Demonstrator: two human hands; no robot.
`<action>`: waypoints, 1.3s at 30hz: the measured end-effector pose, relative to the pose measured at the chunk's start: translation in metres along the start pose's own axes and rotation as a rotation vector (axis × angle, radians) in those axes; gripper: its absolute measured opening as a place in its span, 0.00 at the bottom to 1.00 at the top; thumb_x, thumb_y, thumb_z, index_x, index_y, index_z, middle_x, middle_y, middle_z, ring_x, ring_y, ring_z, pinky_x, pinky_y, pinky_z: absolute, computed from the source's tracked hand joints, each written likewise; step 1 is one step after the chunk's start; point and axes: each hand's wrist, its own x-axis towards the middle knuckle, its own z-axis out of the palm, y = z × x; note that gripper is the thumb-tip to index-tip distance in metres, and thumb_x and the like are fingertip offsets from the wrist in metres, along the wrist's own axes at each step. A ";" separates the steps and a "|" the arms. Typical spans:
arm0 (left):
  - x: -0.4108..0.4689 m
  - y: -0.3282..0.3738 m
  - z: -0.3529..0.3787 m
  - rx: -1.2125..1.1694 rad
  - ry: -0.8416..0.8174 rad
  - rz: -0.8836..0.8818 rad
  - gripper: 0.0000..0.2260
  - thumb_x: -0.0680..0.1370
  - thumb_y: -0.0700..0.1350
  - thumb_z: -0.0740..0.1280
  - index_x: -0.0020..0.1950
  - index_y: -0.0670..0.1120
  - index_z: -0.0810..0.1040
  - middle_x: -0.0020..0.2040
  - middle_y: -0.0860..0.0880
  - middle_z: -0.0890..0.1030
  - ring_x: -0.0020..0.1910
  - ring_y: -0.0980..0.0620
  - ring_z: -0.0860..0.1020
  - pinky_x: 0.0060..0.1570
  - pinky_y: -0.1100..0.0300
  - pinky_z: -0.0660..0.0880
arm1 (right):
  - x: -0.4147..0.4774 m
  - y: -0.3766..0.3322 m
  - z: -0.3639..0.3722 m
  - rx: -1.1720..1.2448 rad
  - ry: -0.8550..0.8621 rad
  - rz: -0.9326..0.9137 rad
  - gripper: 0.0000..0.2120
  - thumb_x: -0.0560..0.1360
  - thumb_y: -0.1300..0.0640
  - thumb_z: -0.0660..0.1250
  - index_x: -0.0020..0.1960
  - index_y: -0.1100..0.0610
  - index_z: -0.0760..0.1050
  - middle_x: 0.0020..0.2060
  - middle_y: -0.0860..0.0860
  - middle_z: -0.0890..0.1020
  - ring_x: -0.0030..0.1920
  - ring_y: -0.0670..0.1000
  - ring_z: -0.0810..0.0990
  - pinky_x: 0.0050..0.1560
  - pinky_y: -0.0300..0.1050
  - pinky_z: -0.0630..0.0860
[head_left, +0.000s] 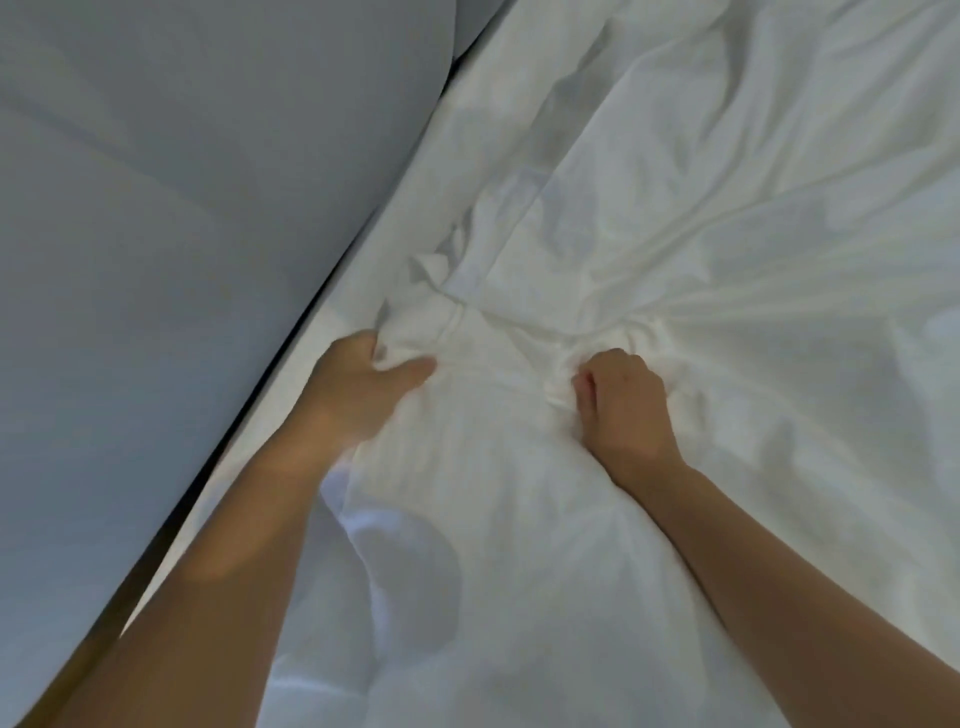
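Firmly, the left hand (366, 387) gripped a bunch of the white sheet (675, 234) just beside the grey wall (156, 234); the right hand (626, 408) clenched another bunch farther from that wall. Creases fanned from both fists, and the sheet's edge ran along the wall.
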 end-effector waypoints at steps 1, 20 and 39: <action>0.004 0.005 0.005 0.051 0.142 0.112 0.11 0.73 0.54 0.70 0.38 0.47 0.76 0.37 0.51 0.80 0.37 0.52 0.77 0.36 0.58 0.73 | 0.002 -0.001 -0.005 0.070 0.082 0.038 0.08 0.79 0.59 0.59 0.44 0.62 0.69 0.36 0.61 0.76 0.38 0.63 0.76 0.37 0.47 0.62; -0.122 -0.055 0.000 -0.246 -0.402 -0.069 0.17 0.66 0.57 0.75 0.53 0.57 0.78 0.48 0.59 0.84 0.47 0.63 0.81 0.41 0.71 0.76 | -0.087 -0.065 -0.023 0.147 -0.010 -0.239 0.25 0.75 0.51 0.64 0.64 0.67 0.72 0.57 0.64 0.77 0.56 0.64 0.75 0.56 0.50 0.69; -0.227 -0.214 -0.011 0.094 0.410 -0.113 0.10 0.79 0.52 0.61 0.41 0.49 0.70 0.31 0.55 0.73 0.32 0.52 0.72 0.31 0.62 0.64 | -0.117 -0.180 0.044 0.079 -0.511 -0.718 0.23 0.79 0.48 0.60 0.72 0.55 0.65 0.71 0.55 0.67 0.73 0.55 0.61 0.70 0.54 0.53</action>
